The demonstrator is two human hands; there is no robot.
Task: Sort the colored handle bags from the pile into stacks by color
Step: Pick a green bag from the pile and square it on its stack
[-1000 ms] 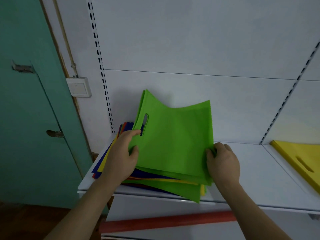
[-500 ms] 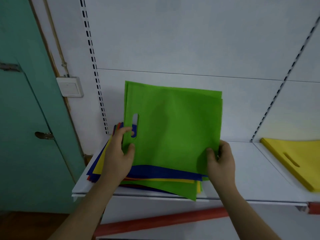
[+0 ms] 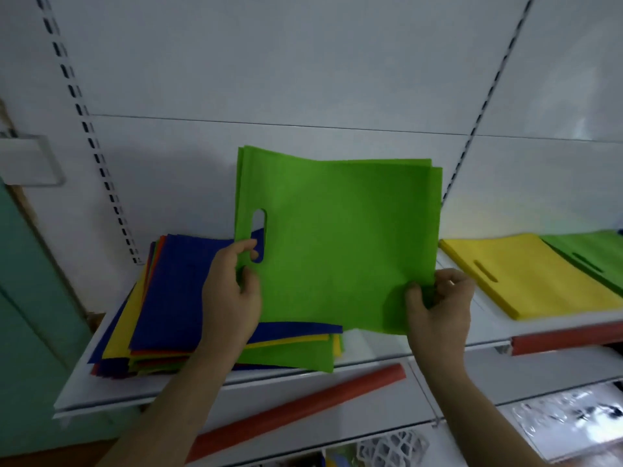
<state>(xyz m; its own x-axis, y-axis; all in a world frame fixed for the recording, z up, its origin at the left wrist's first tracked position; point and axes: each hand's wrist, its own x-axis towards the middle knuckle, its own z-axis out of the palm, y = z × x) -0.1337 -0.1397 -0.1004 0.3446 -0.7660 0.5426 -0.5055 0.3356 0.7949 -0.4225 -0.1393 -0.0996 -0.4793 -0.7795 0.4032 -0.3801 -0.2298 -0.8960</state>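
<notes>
White shelf (image 3: 377,360) on slotted wall uprights (image 3: 91,143). Red-orange edge strip (image 3: 296,412) hanging loose at 6 o'clock. Teal door (image 3: 30,298) at 9 o'clock. White mesh item (image 3: 391,446) below.

Shop: white slotted-upright shelving (image 3: 111,382) w/ red price strips (image 3: 566,343), stacked bags (image 3: 526,281).

No readable text, labels, brands or numbers on any surface in view.

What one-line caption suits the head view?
Both hands lift a green bag off the mixed pile.
</notes>
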